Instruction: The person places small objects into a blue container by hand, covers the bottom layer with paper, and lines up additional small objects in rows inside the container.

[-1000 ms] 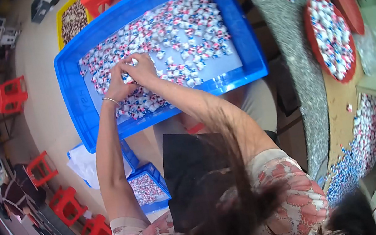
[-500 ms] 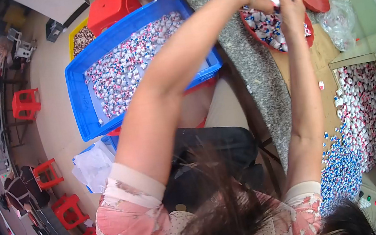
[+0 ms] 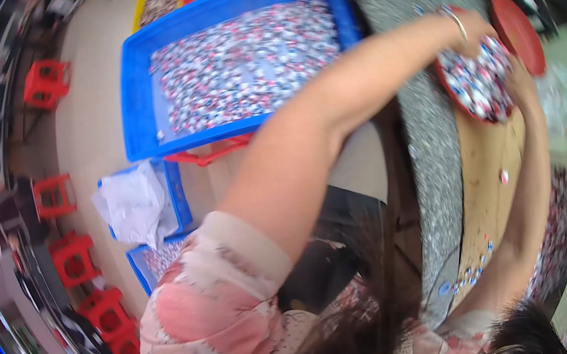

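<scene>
Red tray (image 3: 449, 85): round and shallow, resting on the wooden worktop (image 3: 489, 170) beside the speckled stone ledge (image 3: 433, 156), heaped with small red, white and blue pieces (image 3: 476, 81).
Head view, left hand (image 3: 478, 39): reaches across the body and rests on the pile at the tray's upper edge, a thin bangle (image 3: 456, 21) on the wrist; motion blur hides whether the fingers are spread or closed on pieces, so I cannot tell.
Head view, right hand (image 3: 522, 82): lies at the tray's far rim; blurred too, and its grip cannot be told.
Surroundings: large blue crate (image 3: 140, 88) well apart to the left, floor covered with the same pieces; red lid-like disc (image 3: 517, 32) just beyond the tray; strays dot the worktop.
Risk: the heap likely stands above the low rim, so a sweep of either hand could push pieces over onto the smooth wood and off the edge.
Materials: glossy rigid plastic tray and crate; grainy stone; pieces small, probably light and loose.
</scene>
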